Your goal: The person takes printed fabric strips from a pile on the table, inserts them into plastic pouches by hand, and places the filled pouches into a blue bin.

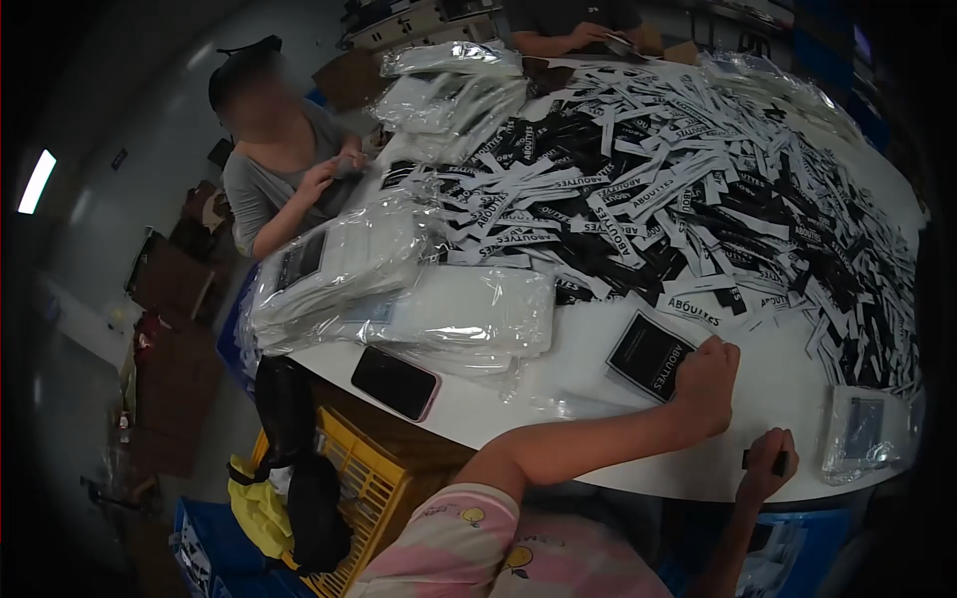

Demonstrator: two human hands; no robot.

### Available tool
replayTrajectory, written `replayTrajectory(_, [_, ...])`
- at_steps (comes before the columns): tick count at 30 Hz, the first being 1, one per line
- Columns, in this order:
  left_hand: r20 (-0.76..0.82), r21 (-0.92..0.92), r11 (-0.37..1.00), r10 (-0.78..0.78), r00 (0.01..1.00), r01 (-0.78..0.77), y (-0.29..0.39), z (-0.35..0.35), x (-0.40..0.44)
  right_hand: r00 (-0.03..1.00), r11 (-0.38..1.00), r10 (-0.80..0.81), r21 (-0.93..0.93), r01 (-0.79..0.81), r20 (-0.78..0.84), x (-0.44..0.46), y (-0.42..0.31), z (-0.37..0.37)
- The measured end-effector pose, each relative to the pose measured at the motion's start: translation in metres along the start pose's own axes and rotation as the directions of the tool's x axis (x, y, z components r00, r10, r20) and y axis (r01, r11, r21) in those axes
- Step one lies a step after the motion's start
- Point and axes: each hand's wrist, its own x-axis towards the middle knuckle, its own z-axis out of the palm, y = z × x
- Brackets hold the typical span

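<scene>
My left hand (706, 389) is closed in a fist over the right edge of a black printed panel (646, 351) marked ABOUTYES. This panel is on a clear plastic bag (573, 344) lying flat near the table's front edge. Whatever the left fingers may hold is hidden. Lower and to the right, by the table edge, my right hand (767, 464) is closed around a small black strip (749, 459), which shows on both sides of the fingers. Just beyond my hands spreads a large heap of black and white ABOUTYES labels (618, 189).
Stacked clear bags (349, 259) fill the left side, with a phone (396, 383) in front. Another packed bag (863, 429) lies at right. A yellow crate (364, 488) stands below the table. One person (289, 149) sits at left; another's hands (593, 38) show at the far side.
</scene>
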Motion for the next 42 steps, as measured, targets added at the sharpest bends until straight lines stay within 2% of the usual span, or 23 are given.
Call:
replayTrajectory(2, [0.031,0.007,1.000,0.020,0.999,-0.020,-0.002,-0.006,-0.002,0.933,0.914,0.335,0.195,-0.356,0.135,0.000,0.008,0.004])
replayTrajectory(3, [0.011,-0.067,0.997,0.047,0.999,-0.046,-0.004,-0.009,-0.002,0.933,0.911,0.332,0.209,-0.356,0.139,0.002,0.008,0.003])
replayTrajectory(5, [0.001,-0.133,0.989,0.065,0.998,-0.065,-0.009,-0.016,-0.005,0.965,0.970,0.240,-0.068,-0.234,0.105,0.000,0.007,-0.005])
replayTrajectory(6, [0.032,-0.178,0.981,0.079,0.996,-0.072,-0.014,-0.026,-0.006,0.964,0.969,0.245,-0.060,-0.240,0.104,-0.002,0.013,-0.006])
replayTrajectory(8, [0.062,-0.221,0.972,0.095,0.994,-0.079,-0.024,-0.023,-0.003,0.993,0.911,-0.018,-0.408,0.063,0.115,-0.004,0.023,-0.010])
replayTrajectory(11, [-0.034,-0.298,0.934,0.198,0.980,-0.199,-0.045,-0.005,0.004,0.995,0.954,-0.028,-0.296,0.056,0.098,-0.004,0.014,0.004])
replayTrajectory(12, [-0.012,-0.481,0.863,0.171,0.985,-0.156,-0.049,-0.013,-0.001,0.995,0.953,-0.030,-0.297,0.057,0.097,-0.002,0.003,0.009])
replayTrajectory(14, [0.019,-0.643,0.758,0.157,0.987,-0.109,-0.049,-0.026,-0.010,0.970,0.979,0.169,-0.141,-0.145,0.177,0.003,-0.028,0.022])
replayTrajectory(16, [0.175,-0.828,0.555,0.115,0.978,0.083,-0.042,-0.032,-0.022,0.935,0.958,0.274,-0.153,-0.243,0.226,0.006,-0.055,0.043])
replayTrajectory(17, [0.176,-0.828,0.554,0.119,0.977,0.082,-0.044,-0.028,-0.025,0.887,0.928,0.368,-0.168,-0.333,0.278,0.009,-0.061,0.048])
replayTrajectory(19, [0.073,-0.888,0.458,0.193,0.978,-0.024,-0.046,-0.027,-0.029,0.884,0.948,0.309,-0.188,-0.257,0.351,0.015,-0.056,0.045])
replayTrajectory(20, [0.236,-0.924,0.349,0.205,0.950,0.154,-0.049,-0.029,-0.030,0.795,0.890,0.456,-0.176,-0.421,0.399,0.019,-0.056,0.040])
replayTrajectory(21, [0.235,-0.926,0.344,0.209,0.949,0.153,-0.052,-0.031,-0.033,0.679,0.800,0.583,-0.173,-0.574,0.446,0.021,-0.056,0.036])
replayTrajectory(23, [0.241,-0.933,0.331,0.277,0.930,0.143,-0.056,-0.033,-0.037,0.664,0.780,0.607,-0.168,-0.602,0.436,0.022,-0.053,0.031])
replayTrajectory(25, [0.094,-0.922,0.387,0.248,0.964,-0.010,-0.050,-0.034,-0.045,0.651,0.755,0.638,-0.168,-0.634,0.411,0.019,-0.051,0.030])
replayTrajectory(26, [-0.035,-0.857,0.491,0.246,0.969,-0.156,-0.046,-0.027,-0.047,0.775,0.832,0.550,-0.117,-0.543,0.313,0.014,-0.049,0.035])
replayTrajectory(27, [-0.027,-0.867,0.472,0.274,0.961,-0.159,-0.042,-0.023,-0.050,0.874,0.896,0.443,-0.087,-0.435,0.198,0.010,-0.048,0.040])
replayTrajectory(28, [-0.170,-0.711,0.638,0.253,0.952,-0.296,-0.040,-0.021,-0.055,0.876,0.891,0.453,-0.110,-0.440,0.163,0.008,-0.047,0.041])
replayTrajectory(29, [-0.313,-0.506,0.767,0.262,0.913,-0.394,-0.037,-0.020,-0.060,0.946,0.953,0.273,-0.185,-0.241,0.173,0.008,-0.047,0.042])
replayTrajectory(30, [-0.332,-0.460,0.805,0.235,0.913,-0.374,-0.033,-0.021,-0.062,0.976,0.965,0.090,-0.261,-0.035,0.200,0.008,-0.048,0.044])
replayTrajectory(32, [-0.364,-0.448,0.805,0.233,0.902,-0.389,-0.031,-0.023,-0.066,0.988,0.949,-0.029,-0.305,0.074,0.149,0.005,-0.051,0.053])
replayTrajectory(40, [-0.474,-0.300,0.859,0.244,0.846,-0.416,-0.034,-0.022,-0.087,0.962,0.878,-0.272,-0.410,0.248,0.000,0.007,-0.045,0.061])
replayTrajectory(42, [-0.491,-0.320,0.856,0.217,0.844,-0.406,-0.045,-0.022,-0.086,0.982,0.905,-0.190,-0.385,0.183,0.019,0.009,-0.046,0.057])
